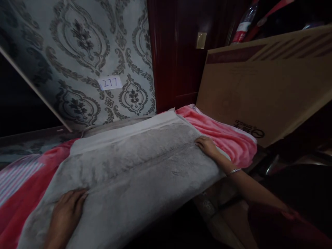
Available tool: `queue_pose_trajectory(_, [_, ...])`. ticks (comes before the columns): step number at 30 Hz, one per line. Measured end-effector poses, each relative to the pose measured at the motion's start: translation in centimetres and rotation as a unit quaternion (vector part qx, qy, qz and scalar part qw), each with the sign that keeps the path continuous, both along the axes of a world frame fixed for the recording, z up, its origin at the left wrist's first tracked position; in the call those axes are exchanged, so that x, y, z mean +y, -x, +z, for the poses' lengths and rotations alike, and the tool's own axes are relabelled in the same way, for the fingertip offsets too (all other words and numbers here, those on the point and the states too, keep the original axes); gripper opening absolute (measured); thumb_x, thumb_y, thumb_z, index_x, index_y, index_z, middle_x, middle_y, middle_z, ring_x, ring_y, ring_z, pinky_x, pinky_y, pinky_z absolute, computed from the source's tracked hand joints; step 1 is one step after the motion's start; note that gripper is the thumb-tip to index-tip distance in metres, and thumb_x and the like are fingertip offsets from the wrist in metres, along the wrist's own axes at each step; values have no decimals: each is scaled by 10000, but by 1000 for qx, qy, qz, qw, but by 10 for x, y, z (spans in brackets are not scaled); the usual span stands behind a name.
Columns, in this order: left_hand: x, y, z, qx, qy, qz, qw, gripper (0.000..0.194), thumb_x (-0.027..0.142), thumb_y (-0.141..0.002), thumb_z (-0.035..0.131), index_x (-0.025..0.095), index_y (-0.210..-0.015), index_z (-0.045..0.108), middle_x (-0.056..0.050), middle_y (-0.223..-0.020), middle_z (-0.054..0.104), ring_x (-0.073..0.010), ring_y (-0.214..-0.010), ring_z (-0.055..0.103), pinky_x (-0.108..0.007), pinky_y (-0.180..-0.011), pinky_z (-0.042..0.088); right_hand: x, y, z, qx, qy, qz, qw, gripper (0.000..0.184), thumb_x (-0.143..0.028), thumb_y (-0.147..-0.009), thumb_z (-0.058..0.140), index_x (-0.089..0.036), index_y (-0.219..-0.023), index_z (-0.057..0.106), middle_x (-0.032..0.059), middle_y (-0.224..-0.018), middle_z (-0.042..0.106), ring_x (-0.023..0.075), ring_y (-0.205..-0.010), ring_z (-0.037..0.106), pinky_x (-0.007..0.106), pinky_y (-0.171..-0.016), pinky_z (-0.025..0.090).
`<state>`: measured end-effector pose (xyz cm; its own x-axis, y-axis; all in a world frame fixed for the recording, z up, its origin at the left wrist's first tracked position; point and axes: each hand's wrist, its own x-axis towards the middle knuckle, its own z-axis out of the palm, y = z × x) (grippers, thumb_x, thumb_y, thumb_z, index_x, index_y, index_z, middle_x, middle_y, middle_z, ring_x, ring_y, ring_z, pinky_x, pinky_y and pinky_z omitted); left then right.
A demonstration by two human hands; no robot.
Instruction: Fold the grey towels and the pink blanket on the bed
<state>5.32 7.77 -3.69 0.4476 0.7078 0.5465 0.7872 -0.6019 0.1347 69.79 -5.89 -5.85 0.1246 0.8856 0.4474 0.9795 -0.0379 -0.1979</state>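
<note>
A grey plush cloth [145,188] lies spread across the middle of the view, with a paler band along its far side. One long crease crosses it from hand to hand. At the near left, my left hand [66,211] pinches the cloth at the crease's left end, its fingers pressed together. My right hand [207,146] grips the crease's far right end with bent fingers; a bracelet [233,172] circles that wrist. Under the grey cloth, a red and pink blanket [220,129] sticks out on both sides, and its left part shows a striped face.
Patterned wallpaper [85,38] with a paper label reading 277 [111,83] rises behind. A dark red wooden panel [176,62] stands beside it. On the right are a large cardboard box [264,86] and a bottle with a red label [242,31].
</note>
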Motion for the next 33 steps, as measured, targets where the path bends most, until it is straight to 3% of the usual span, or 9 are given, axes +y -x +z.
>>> queue_pose_trajectory(4, [0,0,-1,-1,-12,-5,1000,347,533,-888,435,272,-841,658,-55,-841,753,-277,-802,690,-403,-773,548,-7,-16,-3,16,1,-55,998,214,-184,-923,553,-162,-1009,748,128,-1067,741,253,-1003,658,393,-944,490])
queue_pose_trajectory(16, [3,3,-2,14,-21,10,1000,359,512,-888,418,257,-837,667,-61,-842,756,-281,-826,691,-403,-778,542,-10,-33,3,27,-15,-101,994,287,-122,-916,486,-155,-1051,737,140,-1093,733,268,-1065,633,409,-991,474])
queue_pose_trajectory(21, [-1,1,-5,2,-25,34,999,410,521,-902,396,232,-809,672,-93,-856,755,-283,-835,685,-410,-819,535,-8,-30,-9,42,-9,-117,992,275,-148,-926,480,-162,-1029,735,147,-1082,735,275,-1044,656,408,-967,500])
queue_pose_trajectory(28, [-8,2,-7,12,-3,46,999,412,484,-916,400,222,-873,715,-91,-894,755,-269,-871,684,-403,-824,527,-12,-31,-15,41,-15,-86,995,290,-189,-906,477,-182,-1002,750,145,-1069,742,293,-1011,677,445,-937,524])
queue_pose_trajectory(33, [-11,14,0,65,6,69,995,391,464,-896,429,233,-913,744,-89,-976,770,-282,-960,687,-422,-859,512,-9,-7,-7,-8,-47,30,998,328,-331,-908,562,-217,-1165,730,113,-1169,726,304,-1095,651,493,-984,501])
